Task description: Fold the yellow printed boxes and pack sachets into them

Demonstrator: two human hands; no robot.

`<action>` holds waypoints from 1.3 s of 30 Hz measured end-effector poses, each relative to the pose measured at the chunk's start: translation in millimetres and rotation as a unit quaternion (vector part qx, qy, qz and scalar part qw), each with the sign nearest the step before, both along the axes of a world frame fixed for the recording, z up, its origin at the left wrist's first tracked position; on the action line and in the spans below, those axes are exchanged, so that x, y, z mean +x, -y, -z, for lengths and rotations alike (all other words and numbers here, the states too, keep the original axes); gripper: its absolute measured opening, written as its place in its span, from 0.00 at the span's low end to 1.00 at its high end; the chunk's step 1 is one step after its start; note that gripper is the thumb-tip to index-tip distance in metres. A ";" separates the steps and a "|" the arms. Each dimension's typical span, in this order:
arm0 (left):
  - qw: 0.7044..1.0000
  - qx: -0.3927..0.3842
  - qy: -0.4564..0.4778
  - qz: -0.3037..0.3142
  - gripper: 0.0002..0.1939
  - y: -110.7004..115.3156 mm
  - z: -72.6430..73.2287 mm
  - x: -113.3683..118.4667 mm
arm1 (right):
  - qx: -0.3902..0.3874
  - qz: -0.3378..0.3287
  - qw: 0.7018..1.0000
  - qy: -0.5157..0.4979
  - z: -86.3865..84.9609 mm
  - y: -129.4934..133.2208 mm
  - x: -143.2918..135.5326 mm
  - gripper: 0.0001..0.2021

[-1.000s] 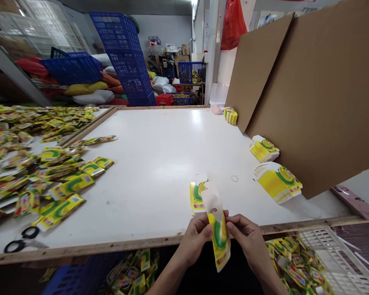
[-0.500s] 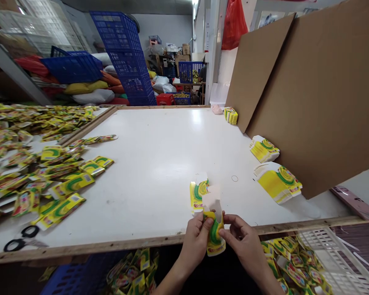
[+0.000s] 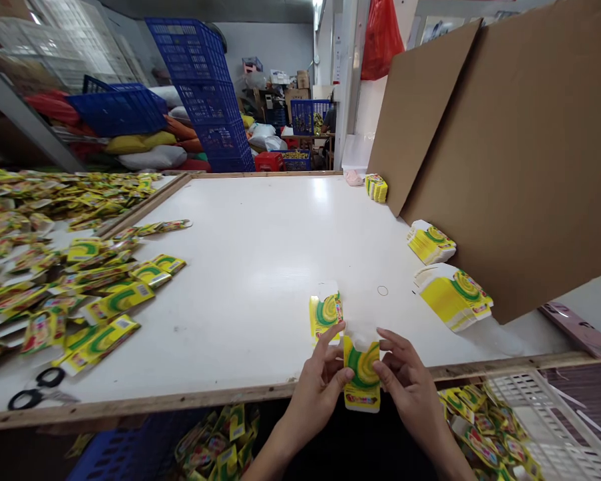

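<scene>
Between my two hands, over the table's front edge, is a small yellow and green printed carton (image 3: 362, 374) with a white flap at its top. My left hand (image 3: 316, 381) grips its left side, thumb on the front face. My right hand (image 3: 405, 377) holds the right side, its thumb also on the front and the index finger near the top corner. Just beyond my left fingers, another flat yellow carton (image 3: 324, 312) lies on the white table (image 3: 260, 247).
Stacks of flat cartons (image 3: 453, 297) stand at the right by brown cardboard sheets (image 3: 525, 160). Many cartons (image 3: 105, 300) cover the left side, with black-handled scissors (image 3: 37, 391) near the front edge. Below are a blue crate (image 3: 125, 447) and a white crate (image 3: 535, 421). A person (image 3: 329, 121) is far back.
The carton has turned more upright and square to me, its front face now in full view. My hands have shifted slightly right and spread to its two sides.
</scene>
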State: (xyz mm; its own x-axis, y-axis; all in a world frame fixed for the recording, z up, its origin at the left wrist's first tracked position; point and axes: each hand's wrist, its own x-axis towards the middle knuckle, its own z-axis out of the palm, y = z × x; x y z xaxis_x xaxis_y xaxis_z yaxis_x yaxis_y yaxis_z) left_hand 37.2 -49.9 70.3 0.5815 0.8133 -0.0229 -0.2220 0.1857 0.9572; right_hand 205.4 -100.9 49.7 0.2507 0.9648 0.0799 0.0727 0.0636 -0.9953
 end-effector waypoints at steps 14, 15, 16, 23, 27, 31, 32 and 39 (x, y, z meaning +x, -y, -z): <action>0.998 -0.032 -0.027 0.045 0.39 -0.4 4.6 -3.6 | 0.003 -0.033 0.998 0.045 -10.3 -2.7 11.5 0.16; 0.998 -0.026 -0.034 0.047 0.37 -1.1 4.5 -3.7 | 0.008 -0.038 0.998 0.053 -9.3 -3.0 12.4 0.16; 0.998 -0.018 -0.044 0.047 0.32 -2.0 4.6 -3.6 | 0.019 -0.042 0.997 0.070 -9.0 -3.2 14.2 0.15; 0.990 0.039 -0.130 -0.026 0.22 -2.6 6.0 3.1 | -0.035 -0.095 0.986 0.129 -15.8 -3.2 20.7 0.16; 0.989 0.055 -0.138 -0.004 0.24 0.9 7.7 4.9 | -0.097 -0.084 0.981 0.143 -13.5 -5.9 11.2 0.15; 0.989 0.054 -0.140 0.001 0.24 1.5 9.4 3.5 | -0.109 -0.079 0.977 0.164 -11.5 -8.4 6.9 0.15; 0.989 0.053 -0.139 0.002 0.24 1.5 9.8 3.3 | -0.111 -0.087 0.976 0.164 -11.6 -8.6 6.6 0.16; 0.988 0.061 -0.140 -0.006 0.24 3.3 10.7 5.7 | -0.128 -0.042 0.965 0.227 -6.8 -10.4 3.0 0.15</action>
